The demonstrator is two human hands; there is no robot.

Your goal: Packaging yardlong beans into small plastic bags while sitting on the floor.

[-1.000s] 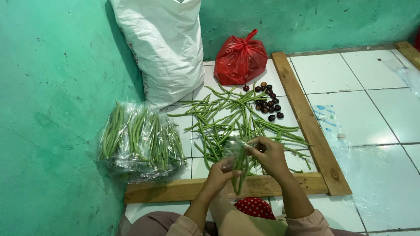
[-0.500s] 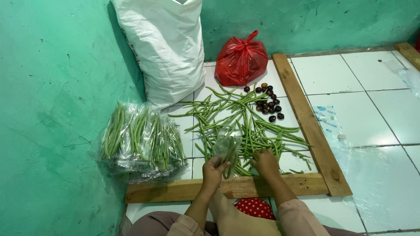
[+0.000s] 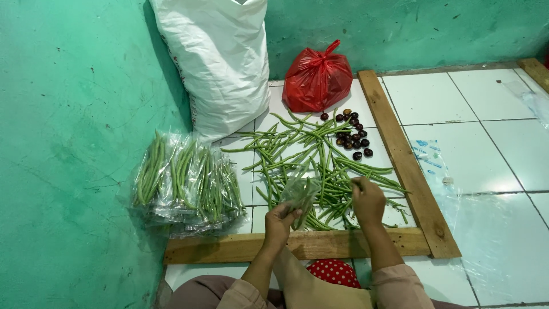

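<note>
Left hand (image 3: 280,216): holding a clear plastic bag (image 3: 300,193) up over the pile.
Right hand (image 3: 368,197): down among the loose green beans (image 3: 311,163), grip closing on some.
Done: packed bean bags (image 3: 186,183) stacked left by the wall.
Left: most beans unbagged on the floor.

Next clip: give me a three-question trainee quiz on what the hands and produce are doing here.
1. True or false: the left hand holds a clear plastic bag.
2. What does the right hand rest on?
A. the red bag
B. the loose green beans
C. the white sack
3. Where do the bagged bean packs lie relative to the loose beans?

Key: 1 true; 2 B; 3 to their left, against the green wall.
</note>
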